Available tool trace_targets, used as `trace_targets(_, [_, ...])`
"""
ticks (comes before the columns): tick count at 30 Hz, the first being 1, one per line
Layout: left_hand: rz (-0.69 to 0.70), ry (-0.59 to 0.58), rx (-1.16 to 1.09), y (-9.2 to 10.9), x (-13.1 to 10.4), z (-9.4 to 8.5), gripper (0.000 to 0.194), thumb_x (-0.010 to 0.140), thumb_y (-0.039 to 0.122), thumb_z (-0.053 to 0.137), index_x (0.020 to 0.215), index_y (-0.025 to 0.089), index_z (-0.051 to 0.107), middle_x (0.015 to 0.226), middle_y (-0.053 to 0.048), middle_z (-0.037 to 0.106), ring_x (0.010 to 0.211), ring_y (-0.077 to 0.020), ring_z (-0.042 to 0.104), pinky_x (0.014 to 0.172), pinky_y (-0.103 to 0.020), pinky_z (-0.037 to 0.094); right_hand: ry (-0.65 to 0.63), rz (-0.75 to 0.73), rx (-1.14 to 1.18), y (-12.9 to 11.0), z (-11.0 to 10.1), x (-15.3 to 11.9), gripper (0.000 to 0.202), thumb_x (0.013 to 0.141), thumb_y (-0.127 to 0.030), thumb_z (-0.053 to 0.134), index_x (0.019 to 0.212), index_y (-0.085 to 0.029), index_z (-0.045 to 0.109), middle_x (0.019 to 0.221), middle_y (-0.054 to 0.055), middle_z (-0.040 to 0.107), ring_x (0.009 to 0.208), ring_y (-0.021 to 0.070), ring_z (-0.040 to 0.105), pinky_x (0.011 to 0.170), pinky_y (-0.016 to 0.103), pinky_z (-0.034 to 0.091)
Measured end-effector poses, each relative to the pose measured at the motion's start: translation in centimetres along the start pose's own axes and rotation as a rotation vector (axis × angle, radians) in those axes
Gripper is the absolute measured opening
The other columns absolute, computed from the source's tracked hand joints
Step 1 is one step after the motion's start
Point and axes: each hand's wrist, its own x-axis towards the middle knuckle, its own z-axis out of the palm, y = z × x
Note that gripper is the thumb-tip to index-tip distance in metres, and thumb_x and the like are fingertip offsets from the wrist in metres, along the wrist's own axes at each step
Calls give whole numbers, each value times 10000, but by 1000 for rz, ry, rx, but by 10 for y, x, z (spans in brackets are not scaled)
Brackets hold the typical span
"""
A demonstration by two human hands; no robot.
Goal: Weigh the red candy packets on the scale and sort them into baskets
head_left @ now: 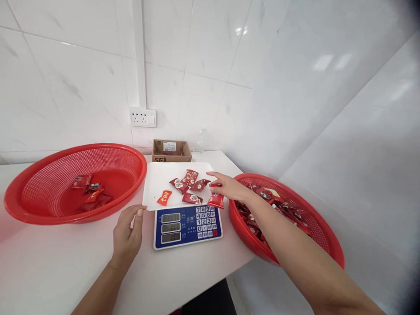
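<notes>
A digital scale (188,228) with a blue keypad panel stands on the table, and its white tray (155,177) carries several small wrapped snacks. Most wrappers are dark red, such as the packet (192,198) near the front edge; one is an orange-red packet (164,197) at the left. My left hand (128,232) rests by the tray's front left corner, fingertips touching it, thumb apart, holding nothing. Over the tray's right side, my right hand (229,185) has its thumb and fingers on a red snack packet (216,200), with the index finger stretched out.
On the left, a red plastic basket (30,183) holds a few packets. Another red basket (331,240), at the right beyond the table edge, holds many packets. Behind the scale are a cardboard box (172,157) and a clear bottle (200,141). A socket (143,117) is on the wall.
</notes>
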Motion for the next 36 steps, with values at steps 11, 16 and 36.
trace_targets(11, [-2,-5,-22,1,-2,1,256,876,342,421,911,187,622,918,-62,659,921,-184,595,839,-321,467,120,160,-678,18,-37,-51,364,780,-262,571,1141,-238,613,1061,90,669,1022,308,584,858,423,442])
trace_targets(16, [7,-10,-13,0,-3,2,258,879,339,419,916,185,622,926,-63,658,933,-185,593,849,-322,460,39,-229,-505,-8,17,-39,483,842,-375,529,1312,-275,478,1425,60,402,1315,251,333,1067,420,280])
trace_targets(36, [24,-12,-22,-4,-2,3,235,881,318,427,902,187,621,898,-55,655,906,-179,591,829,-316,466,20,-222,-449,-11,56,20,723,751,-687,472,1384,-367,332,1550,41,14,1389,357,-52,1055,632,77])
